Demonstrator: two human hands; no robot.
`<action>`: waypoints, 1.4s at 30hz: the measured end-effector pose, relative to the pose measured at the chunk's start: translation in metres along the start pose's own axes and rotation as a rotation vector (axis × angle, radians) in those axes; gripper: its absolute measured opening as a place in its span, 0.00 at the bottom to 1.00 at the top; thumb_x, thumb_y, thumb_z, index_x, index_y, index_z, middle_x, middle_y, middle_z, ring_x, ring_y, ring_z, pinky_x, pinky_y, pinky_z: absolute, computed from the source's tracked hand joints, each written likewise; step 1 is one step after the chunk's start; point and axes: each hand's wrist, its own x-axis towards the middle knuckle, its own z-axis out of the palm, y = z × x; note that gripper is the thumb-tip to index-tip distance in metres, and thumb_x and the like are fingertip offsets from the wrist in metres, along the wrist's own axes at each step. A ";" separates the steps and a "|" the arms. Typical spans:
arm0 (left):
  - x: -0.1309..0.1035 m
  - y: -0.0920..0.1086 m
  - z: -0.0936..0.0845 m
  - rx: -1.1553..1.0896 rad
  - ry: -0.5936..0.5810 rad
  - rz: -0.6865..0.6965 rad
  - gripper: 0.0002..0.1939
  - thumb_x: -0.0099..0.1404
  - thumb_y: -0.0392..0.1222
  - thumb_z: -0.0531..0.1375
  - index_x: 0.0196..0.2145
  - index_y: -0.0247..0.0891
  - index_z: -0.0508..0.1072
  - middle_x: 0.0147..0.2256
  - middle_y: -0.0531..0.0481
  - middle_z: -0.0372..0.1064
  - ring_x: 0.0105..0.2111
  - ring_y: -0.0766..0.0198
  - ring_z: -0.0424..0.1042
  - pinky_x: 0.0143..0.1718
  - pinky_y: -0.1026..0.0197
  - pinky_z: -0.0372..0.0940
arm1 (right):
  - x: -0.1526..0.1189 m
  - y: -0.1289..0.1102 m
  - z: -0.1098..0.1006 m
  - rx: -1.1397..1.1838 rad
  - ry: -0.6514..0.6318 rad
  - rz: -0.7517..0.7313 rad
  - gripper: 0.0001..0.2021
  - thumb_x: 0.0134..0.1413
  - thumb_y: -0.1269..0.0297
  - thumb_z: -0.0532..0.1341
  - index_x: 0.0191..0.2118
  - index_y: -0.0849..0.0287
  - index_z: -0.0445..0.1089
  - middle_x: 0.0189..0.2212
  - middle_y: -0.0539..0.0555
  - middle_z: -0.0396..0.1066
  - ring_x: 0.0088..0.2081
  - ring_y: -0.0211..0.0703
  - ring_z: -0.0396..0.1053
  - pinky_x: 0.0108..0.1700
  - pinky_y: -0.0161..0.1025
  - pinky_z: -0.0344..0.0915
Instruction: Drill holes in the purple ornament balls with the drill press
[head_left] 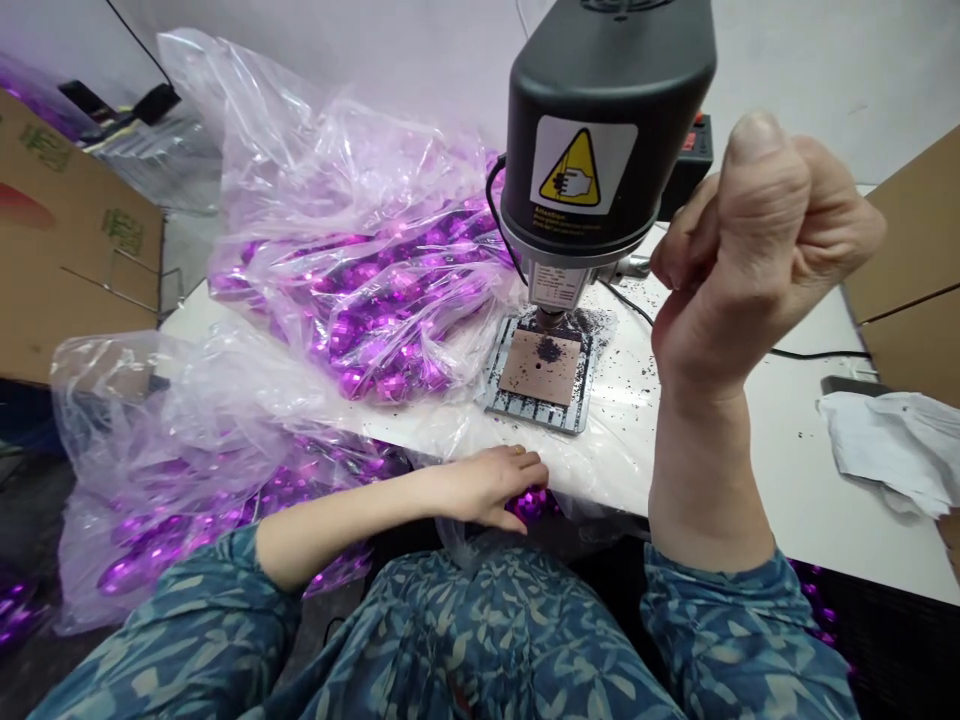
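A black drill press (607,120) with a yellow warning label stands on the white table. Under its chuck lies a brown square plate (536,375) with a small hole and dark shavings, on a slotted metal base (574,417). My left hand (495,485) is at the table's front edge, its fingers curled over a shiny purple faceted ball (531,503). Raised at the right of the drill press, my right hand (757,220) is closed in a fist; what it holds, if anything, is hidden by the fingers.
Clear plastic bags (300,180) of purple faceted balls (382,310) cover the table's left side, and another bag hangs over the front edge. Cardboard boxes stand at left (75,230) and right (915,240). White cloth or paper (892,450) lies at right. A black cable crosses the table.
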 end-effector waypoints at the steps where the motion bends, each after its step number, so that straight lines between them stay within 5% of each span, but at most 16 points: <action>1: -0.002 0.000 0.001 0.022 -0.005 0.018 0.22 0.61 0.52 0.77 0.44 0.40 0.74 0.42 0.39 0.78 0.42 0.45 0.76 0.41 0.48 0.70 | -0.001 0.000 0.000 0.000 0.010 0.008 0.28 0.58 0.48 0.69 0.18 0.55 0.54 0.13 0.43 0.48 0.16 0.33 0.52 0.21 0.39 0.46; 3: 0.000 -0.008 -0.007 -0.029 0.067 0.026 0.22 0.64 0.55 0.75 0.46 0.39 0.75 0.43 0.39 0.79 0.43 0.46 0.77 0.42 0.49 0.71 | -0.001 0.000 0.001 -0.007 0.028 0.013 0.29 0.58 0.47 0.68 0.18 0.55 0.54 0.14 0.43 0.47 0.15 0.32 0.52 0.20 0.38 0.45; 6: 0.015 -0.036 -0.042 -0.102 0.350 -0.073 0.11 0.75 0.49 0.65 0.46 0.39 0.75 0.44 0.41 0.79 0.42 0.52 0.77 0.44 0.50 0.73 | -0.001 -0.001 0.001 -0.005 0.043 0.010 0.30 0.58 0.48 0.69 0.18 0.55 0.54 0.13 0.42 0.48 0.15 0.31 0.51 0.20 0.38 0.45; 8: 0.029 -0.061 -0.070 0.027 0.549 -0.237 0.05 0.76 0.38 0.58 0.45 0.37 0.75 0.44 0.39 0.79 0.43 0.50 0.77 0.47 0.48 0.73 | -0.001 -0.001 0.001 0.019 0.044 0.028 0.29 0.58 0.49 0.69 0.18 0.56 0.54 0.13 0.42 0.48 0.15 0.30 0.51 0.20 0.37 0.44; 10: 0.043 -0.083 -0.094 0.244 0.641 -0.458 0.10 0.73 0.30 0.56 0.47 0.33 0.75 0.48 0.33 0.78 0.48 0.43 0.76 0.52 0.42 0.71 | -0.002 -0.001 0.001 0.047 0.053 0.039 0.29 0.57 0.49 0.70 0.18 0.56 0.55 0.13 0.42 0.49 0.15 0.30 0.52 0.20 0.37 0.44; 13: 0.059 -0.101 -0.114 0.583 0.633 -0.722 0.19 0.69 0.25 0.53 0.55 0.26 0.73 0.57 0.24 0.73 0.58 0.36 0.72 0.59 0.38 0.66 | -0.003 -0.002 0.001 0.052 0.055 0.035 0.29 0.57 0.50 0.70 0.18 0.55 0.55 0.13 0.42 0.49 0.15 0.31 0.51 0.20 0.39 0.44; 16: 0.066 -0.105 -0.125 0.810 0.563 -0.845 0.26 0.71 0.25 0.48 0.63 0.21 0.69 0.64 0.19 0.66 0.66 0.34 0.66 0.65 0.37 0.60 | -0.004 -0.003 0.000 -0.011 0.038 0.046 0.29 0.59 0.49 0.69 0.17 0.54 0.54 0.13 0.44 0.49 0.15 0.34 0.50 0.20 0.42 0.46; 20: 0.069 -0.108 -0.139 0.854 0.421 -0.876 0.30 0.73 0.27 0.48 0.70 0.18 0.61 0.66 0.18 0.65 0.68 0.34 0.64 0.67 0.37 0.58 | -0.005 -0.006 0.000 -0.071 0.051 0.048 0.30 0.60 0.47 0.68 0.17 0.53 0.52 0.13 0.44 0.48 0.15 0.36 0.50 0.21 0.44 0.47; 25: 0.062 -0.114 -0.141 0.767 0.316 -0.826 0.29 0.71 0.28 0.55 0.68 0.32 0.68 0.65 0.28 0.68 0.66 0.34 0.67 0.65 0.36 0.63 | -0.007 -0.008 -0.001 -0.085 0.035 0.063 0.29 0.62 0.48 0.67 0.18 0.52 0.53 0.14 0.44 0.48 0.16 0.35 0.50 0.22 0.44 0.47; 30: 0.034 -0.110 -0.131 0.478 0.412 -0.722 0.20 0.67 0.32 0.66 0.57 0.34 0.77 0.61 0.30 0.70 0.60 0.36 0.72 0.62 0.37 0.69 | -0.011 -0.010 -0.002 -0.144 0.031 0.077 0.29 0.65 0.50 0.65 0.19 0.53 0.51 0.15 0.46 0.49 0.18 0.36 0.49 0.23 0.45 0.48; 35: 0.022 -0.092 -0.119 -0.521 0.791 -0.395 0.20 0.76 0.51 0.61 0.60 0.41 0.75 0.52 0.41 0.76 0.46 0.54 0.79 0.48 0.47 0.79 | -0.011 -0.011 -0.001 -0.169 0.025 0.064 0.30 0.65 0.46 0.64 0.19 0.54 0.50 0.15 0.45 0.48 0.17 0.34 0.49 0.22 0.43 0.47; 38: 0.029 -0.083 -0.109 -1.015 0.801 -0.308 0.20 0.76 0.55 0.62 0.58 0.41 0.76 0.48 0.42 0.78 0.42 0.57 0.80 0.43 0.51 0.80 | -0.011 -0.011 0.000 -0.142 0.033 0.056 0.30 0.63 0.46 0.65 0.19 0.53 0.50 0.14 0.45 0.47 0.17 0.33 0.49 0.22 0.42 0.47; 42: 0.040 -0.078 -0.094 -1.229 0.767 -0.270 0.22 0.70 0.51 0.70 0.57 0.42 0.76 0.50 0.44 0.79 0.47 0.55 0.81 0.48 0.50 0.80 | -0.010 -0.010 0.000 -0.134 0.029 0.039 0.30 0.62 0.46 0.65 0.18 0.53 0.51 0.14 0.44 0.48 0.16 0.33 0.50 0.21 0.41 0.47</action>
